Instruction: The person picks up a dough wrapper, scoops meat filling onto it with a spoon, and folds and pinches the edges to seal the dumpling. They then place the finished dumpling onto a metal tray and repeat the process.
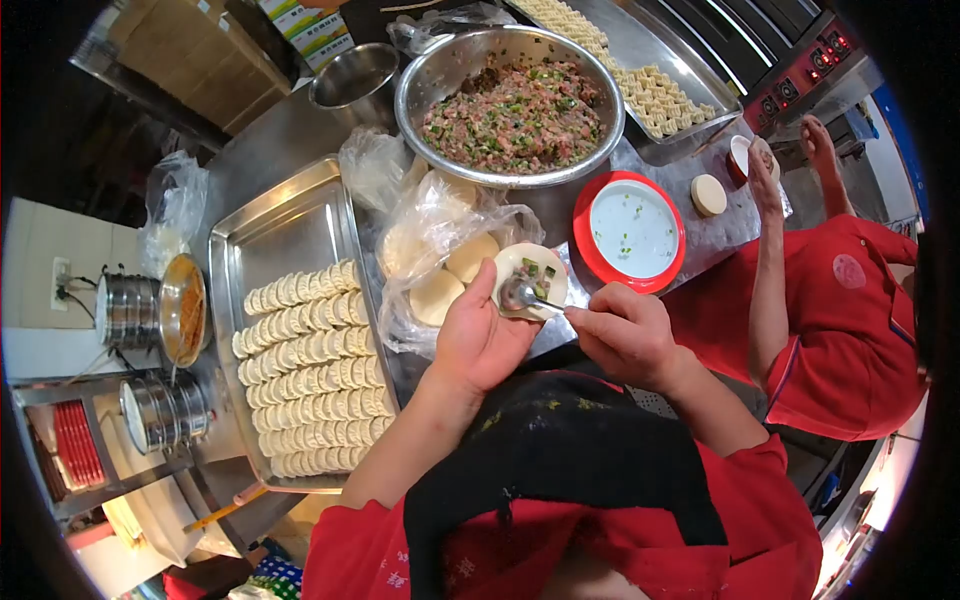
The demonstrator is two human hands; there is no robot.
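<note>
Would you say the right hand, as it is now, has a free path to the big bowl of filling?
Probably yes: the right hand, holding a spoon, has only the low red dish between it and the filling bowl.

Red plate (597, 262) just beyond hands.

Counts: 1 round wrapper (535, 268) with filling on the left hand's fingertips (487, 275), 1 spoon (520, 294) pinched in the right hand's fingers (590, 322). Beyond the fingertips: 1 big steel bowl of filling (510, 105), 1 small steel pot (355, 78), 1 red-rimmed dish (632, 230), 1 bag of wrappers (440, 260). 2 metal trays: one (285, 225) left of the fingers with 6 rows of folded dumplings (310, 375), one (640, 45) at the far edge; single dumplings too many to count.
</note>
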